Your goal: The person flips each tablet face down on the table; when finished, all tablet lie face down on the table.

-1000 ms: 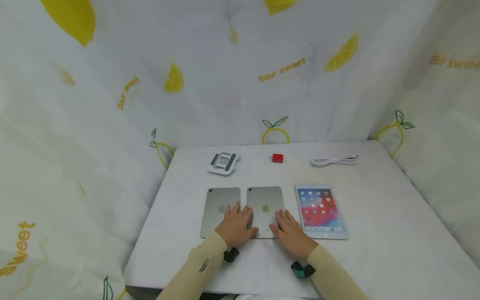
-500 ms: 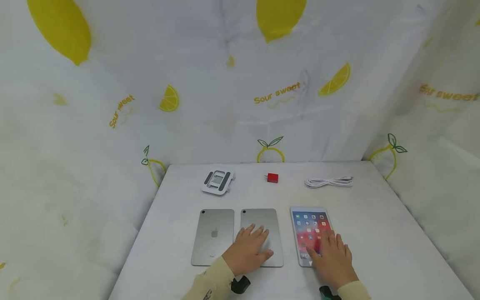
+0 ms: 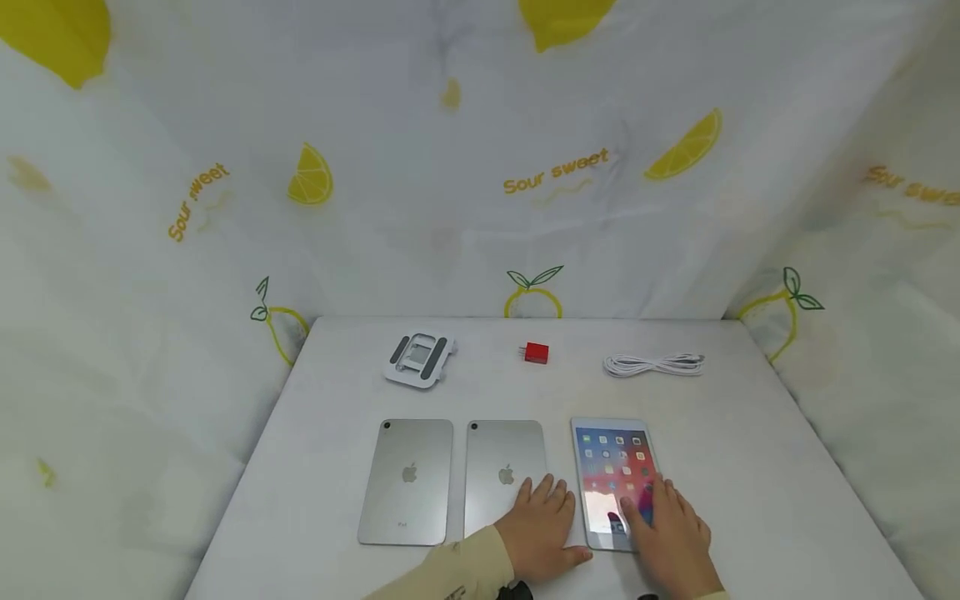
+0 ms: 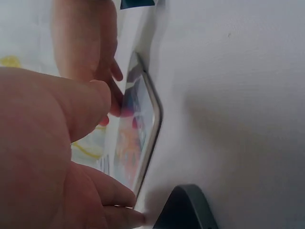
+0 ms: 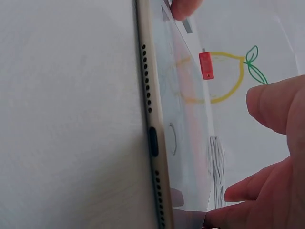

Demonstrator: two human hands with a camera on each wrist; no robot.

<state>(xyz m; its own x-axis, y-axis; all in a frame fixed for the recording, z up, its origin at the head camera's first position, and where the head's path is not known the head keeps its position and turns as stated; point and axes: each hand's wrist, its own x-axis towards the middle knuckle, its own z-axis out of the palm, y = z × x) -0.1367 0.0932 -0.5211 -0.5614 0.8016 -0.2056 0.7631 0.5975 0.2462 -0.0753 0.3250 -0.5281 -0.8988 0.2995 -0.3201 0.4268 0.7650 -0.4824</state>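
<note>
Three tablets lie in a row. The left one and middle one are silver and face down; the right one shows a lit screen with app icons. My left hand lies flat with straight fingers over the middle tablet's lower right corner, beside the lit tablet's left edge. My right hand is at the lit tablet's right edge, its thumb raised over the screen and its fingers along the side. The lit tablet's port edge shows in the right wrist view.
Behind the tablets, on the white table, stand a white folding stand, a red charger plug and a coiled white cable. A lemon-print cloth hangs around the back and sides.
My right hand has gone from the middle tablet to the lit tablet's right side. My left hand has slid right, off the left tablet and across the middle one. The head view has shifted.
</note>
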